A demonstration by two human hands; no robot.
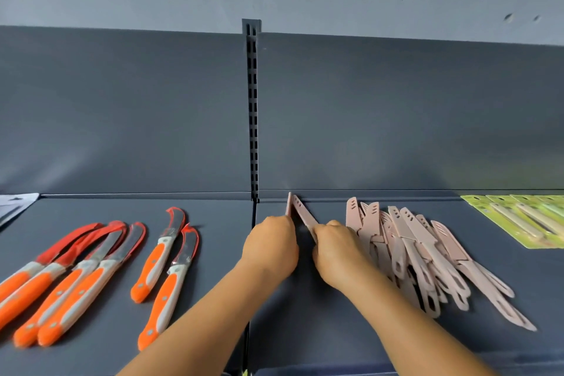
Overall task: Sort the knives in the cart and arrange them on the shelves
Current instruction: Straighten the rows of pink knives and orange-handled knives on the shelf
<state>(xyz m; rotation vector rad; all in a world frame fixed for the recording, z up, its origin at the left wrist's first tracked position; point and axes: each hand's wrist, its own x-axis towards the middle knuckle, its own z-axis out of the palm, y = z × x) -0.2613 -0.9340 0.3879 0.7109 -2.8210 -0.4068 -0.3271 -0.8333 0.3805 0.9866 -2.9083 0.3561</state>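
Note:
On the dark grey shelf (305, 330), my left hand (270, 246) grips a pink sheathed knife (288, 204) standing on edge near the back panel. My right hand (337, 250) grips a second pink sheathed knife (303, 212) that slants from my fingers toward the first, their tips meeting near the back. A pile of several pink sheathed knives (427, 256) lies just right of my right hand, handles toward me. Several orange-handled curved knives with red blade guards (91, 272) lie on the left shelf section.
A slotted upright post (252, 113) splits the back panel between the two shelf sections. Green carded knife packs (525, 220) lie at the far right. A grey package corner (15, 204) shows at the far left.

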